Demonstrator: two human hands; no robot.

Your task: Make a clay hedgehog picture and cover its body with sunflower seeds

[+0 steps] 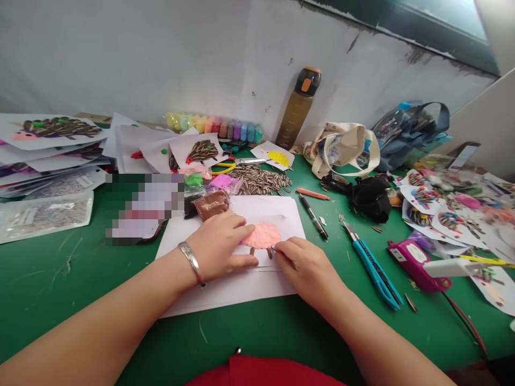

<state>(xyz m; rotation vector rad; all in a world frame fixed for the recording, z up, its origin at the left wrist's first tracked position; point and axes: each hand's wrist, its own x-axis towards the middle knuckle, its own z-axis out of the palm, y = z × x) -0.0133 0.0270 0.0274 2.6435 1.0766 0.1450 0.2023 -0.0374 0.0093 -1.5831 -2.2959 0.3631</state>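
Observation:
A flat, bumpy pink clay oval (264,236) lies on a small white sheet, with two short brown clay legs (270,253) at its lower edge. Under it are larger white sheets of paper (229,296). My left hand (219,244), a silver bracelet at its wrist, rests on the paper with fingers apart, the index finger touching the oval's left edge. At the lower right edge of the oval, my right hand (309,266) is closed in a pinch; a small dark tip shows at its fingers, too small to name. A bag of brown clay (212,204) sits just beyond my left hand.
Sunflower seeds (261,180) are heaped behind the paper. To the right lie a pen (313,216), an orange pencil-like stick (313,193), a blue utility knife (374,273) and a magenta glue gun (418,265). A phone (147,206) and stacked seed pictures (52,155) are left; a bottle (298,110) stands behind.

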